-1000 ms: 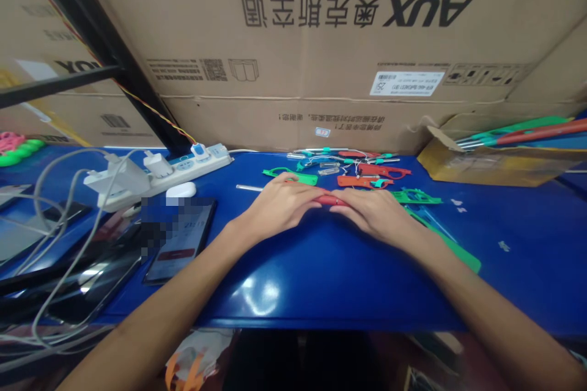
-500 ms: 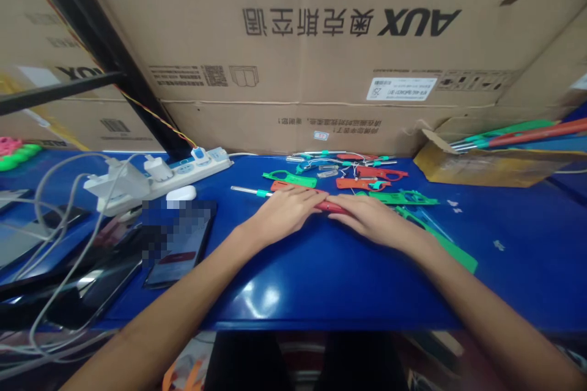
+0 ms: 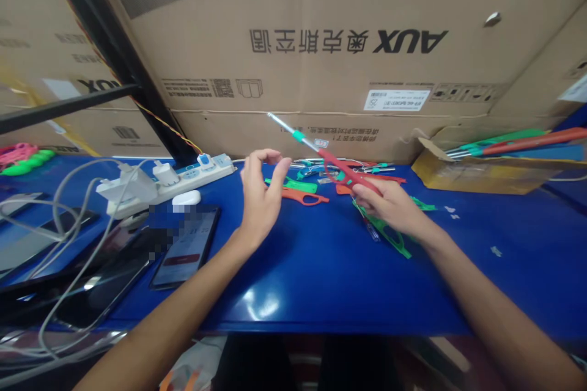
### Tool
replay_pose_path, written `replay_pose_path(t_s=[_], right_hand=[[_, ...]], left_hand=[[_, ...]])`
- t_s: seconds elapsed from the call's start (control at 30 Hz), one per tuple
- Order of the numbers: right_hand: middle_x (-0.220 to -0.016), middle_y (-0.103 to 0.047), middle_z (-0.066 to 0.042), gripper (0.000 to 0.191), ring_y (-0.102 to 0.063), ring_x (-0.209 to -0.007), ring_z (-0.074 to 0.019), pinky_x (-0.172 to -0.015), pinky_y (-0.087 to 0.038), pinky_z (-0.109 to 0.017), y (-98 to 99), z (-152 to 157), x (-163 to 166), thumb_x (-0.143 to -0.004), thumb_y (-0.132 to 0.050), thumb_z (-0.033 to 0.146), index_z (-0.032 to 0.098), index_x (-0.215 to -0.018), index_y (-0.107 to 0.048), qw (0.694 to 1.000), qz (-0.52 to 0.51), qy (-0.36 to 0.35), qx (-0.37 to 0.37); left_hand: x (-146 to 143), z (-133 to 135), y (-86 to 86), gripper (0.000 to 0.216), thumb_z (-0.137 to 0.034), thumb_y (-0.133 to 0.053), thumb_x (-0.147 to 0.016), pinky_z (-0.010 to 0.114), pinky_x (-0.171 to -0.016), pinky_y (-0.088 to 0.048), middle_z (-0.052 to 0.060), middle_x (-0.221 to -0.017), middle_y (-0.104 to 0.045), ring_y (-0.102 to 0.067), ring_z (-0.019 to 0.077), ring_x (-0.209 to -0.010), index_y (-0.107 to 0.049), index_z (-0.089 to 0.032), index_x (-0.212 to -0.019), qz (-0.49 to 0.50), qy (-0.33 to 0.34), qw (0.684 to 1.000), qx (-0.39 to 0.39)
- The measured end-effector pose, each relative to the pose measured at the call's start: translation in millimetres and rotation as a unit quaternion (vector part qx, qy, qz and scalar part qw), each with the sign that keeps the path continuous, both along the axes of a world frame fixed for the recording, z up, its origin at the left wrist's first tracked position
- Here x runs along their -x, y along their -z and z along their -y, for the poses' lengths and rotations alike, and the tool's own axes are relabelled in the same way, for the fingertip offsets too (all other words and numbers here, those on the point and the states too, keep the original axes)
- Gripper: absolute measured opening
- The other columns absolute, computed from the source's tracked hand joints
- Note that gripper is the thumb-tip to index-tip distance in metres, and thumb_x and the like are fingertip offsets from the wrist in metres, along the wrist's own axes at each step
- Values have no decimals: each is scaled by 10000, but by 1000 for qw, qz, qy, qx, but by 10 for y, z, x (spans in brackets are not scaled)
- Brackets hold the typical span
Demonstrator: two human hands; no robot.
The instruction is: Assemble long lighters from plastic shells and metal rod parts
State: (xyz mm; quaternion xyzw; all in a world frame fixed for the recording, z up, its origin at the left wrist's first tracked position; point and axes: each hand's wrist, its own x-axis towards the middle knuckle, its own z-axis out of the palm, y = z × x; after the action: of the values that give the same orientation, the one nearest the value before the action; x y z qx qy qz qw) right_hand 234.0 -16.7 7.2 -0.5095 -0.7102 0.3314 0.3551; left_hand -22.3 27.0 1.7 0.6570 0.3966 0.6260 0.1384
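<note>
The right hand [image 3: 387, 203] grips a red stick lighter [image 3: 342, 165] by its handle, nozzle pointing far left above the blue table [image 3: 316, 269]; the left hand [image 3: 261, 198], thumb and fingers parted, hovers to its left.

Can't see the butt end of the red lighter [image 3: 346, 170], it's buried in the right fingers [image 3: 367, 191]. Same grip blocks part of the green handle [image 3: 395, 238] just under it. Metal tubes and wires [image 3: 309, 166] between and beyond both sets of fingers are too jumbled to sort out. Way left of the left fingers [image 3: 262, 157], a pixelated patch hides one corner of the phone [image 3: 183, 253]. Right of the right fingers, the white scraps [image 3: 452, 212] are too tiny to ID, and the box [image 3: 477, 176] runs off the frame.
</note>
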Motion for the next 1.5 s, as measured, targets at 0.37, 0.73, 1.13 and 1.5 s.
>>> replay_pose_path(t_s=[0.37,0.73,1.13,1.5], right_hand=[[-764,-629,7,283,-563,-546,-95,-527,-475,-237,62,154,278,-1000,-552,465,183,-1007,-557,969,-80,-165,166],[-620,-465,84,343,-428,-405,-66,-349,-351,-195,198,182,455,-981,-554,545,210,-928,-502,979,-104,-112,133],[-722,-639,-17,275,-562,-594,-184,-588,-408,-297,216,142,588,-1006,-510,481,222,-1036,-596,993,91,6,-77],[-602,-446,94,386,-388,-397,-64,-351,-329,-202,172,166,705,-939,-591,590,225,-883,-477,980,-159,-52,110]], left_hand=[[-151,73,60,349,-474,-585,-992,381,-1018,-487,106,-1199,-749,-673,259,-1156,-732,-180,-1109,139,378,881,249],[-212,161,41,350,-475,-625,-971,419,-1037,-502,108,-1187,-756,-719,264,-1083,-737,-179,-1120,198,380,861,273],[-257,187,72,317,-443,-617,-974,350,-1049,-485,75,-1052,-791,-726,239,-1038,-790,-178,-990,179,249,925,224],[-327,128,97,488,-609,-612,-929,344,-871,-545,105,-1029,-792,-739,243,-907,-767,-154,-1011,190,315,892,262]])
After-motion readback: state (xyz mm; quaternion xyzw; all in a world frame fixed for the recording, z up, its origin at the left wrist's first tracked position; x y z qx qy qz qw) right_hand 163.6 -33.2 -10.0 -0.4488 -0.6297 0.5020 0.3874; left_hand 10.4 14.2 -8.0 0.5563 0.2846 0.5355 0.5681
